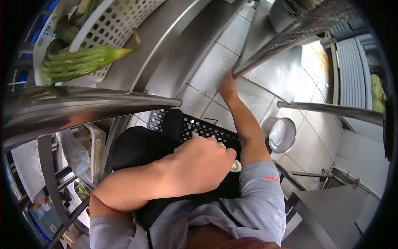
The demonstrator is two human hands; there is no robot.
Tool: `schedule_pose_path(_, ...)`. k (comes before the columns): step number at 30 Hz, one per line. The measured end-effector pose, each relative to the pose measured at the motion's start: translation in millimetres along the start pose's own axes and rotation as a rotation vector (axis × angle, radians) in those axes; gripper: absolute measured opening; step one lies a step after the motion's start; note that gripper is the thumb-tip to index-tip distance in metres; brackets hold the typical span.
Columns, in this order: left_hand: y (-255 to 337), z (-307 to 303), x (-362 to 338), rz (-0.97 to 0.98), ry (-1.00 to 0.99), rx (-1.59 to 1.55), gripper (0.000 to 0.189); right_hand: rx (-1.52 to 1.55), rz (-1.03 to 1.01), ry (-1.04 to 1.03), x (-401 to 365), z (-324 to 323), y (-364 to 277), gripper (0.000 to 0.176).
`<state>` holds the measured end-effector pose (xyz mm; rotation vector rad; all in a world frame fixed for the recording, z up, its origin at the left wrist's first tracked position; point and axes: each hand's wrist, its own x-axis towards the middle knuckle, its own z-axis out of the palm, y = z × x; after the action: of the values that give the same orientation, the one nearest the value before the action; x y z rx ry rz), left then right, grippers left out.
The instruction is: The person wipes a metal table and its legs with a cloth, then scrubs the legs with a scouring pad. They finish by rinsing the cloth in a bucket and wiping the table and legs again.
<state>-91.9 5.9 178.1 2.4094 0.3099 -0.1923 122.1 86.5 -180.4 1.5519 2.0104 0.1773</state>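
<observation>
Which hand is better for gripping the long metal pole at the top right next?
Probably the right hand: it reaches out to the near end of the metal pole. The left hand is farther back, closed around what looks like pale cloth.

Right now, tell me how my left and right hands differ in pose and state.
Your left hand is drawn in across your body, while your right hand reaches out ahead. The left is curled around a pale cloth-like piece; the right is at the end of a metal post, its grip unclear. The left looks larger in view, the right smaller. Both are bare.
</observation>
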Motion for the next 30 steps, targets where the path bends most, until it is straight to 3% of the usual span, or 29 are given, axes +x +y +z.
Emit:
schedule_pose_path(1, 0.7, 1.1, 0.8, -0.003, -0.001, -0.002, 0.018, 0.065, 0.004, -0.051, 5.5, 0.6, -4.3, 0.035)
schedule_pose_path(5, 3.2, -3.2, 4.8, 0.001, -0.049, -0.001, 0.019, -0.119, 0.094, 0.139, -2.8, -13.4, 11.2, 0.028)
schedule_pose_path(9, 4.8, -9.5, 3.9, -0.017, -0.071, 0.029, 0.019, -0.049, -0.013, 0.178, -31.1, -64.2, 40.8, 0.026)
schedule_pose_path(14, 1.6, -2.7, -5.0, -0.074, -0.112, 0.11, 0.018, 0.009, 0.103, 0.127, 28.9, 9.7, -2.0, 0.024)
schedule_pose_path(18, 3.0, 3.2, -9.3, -0.062, -0.088, 0.076, 0.018, 0.152, 0.175, 0.04, 47.6, 23.3, -0.6, 0.023)
schedule_pose_path(24, 9.2, -3.2, -5.8, -0.054, -0.092, 0.041, 0.015, -0.08, 0.032, 0.154, -21.4, -68.6, 39.0, 0.026)
schedule_pose_path(28, 11.6, -0.4, -4.7, -0.083, -0.137, 0.052, 0.014, -0.037, 0.098, 0.15, 29.1, 20.5, 0.0, 0.026)
schedule_pose_path(30, 13.3, 4.8, -4.6, -0.087, -0.154, 0.08, 0.013, 0.065, 0.102, 0.107, 45.4, 33.9, -3.5, 0.027)
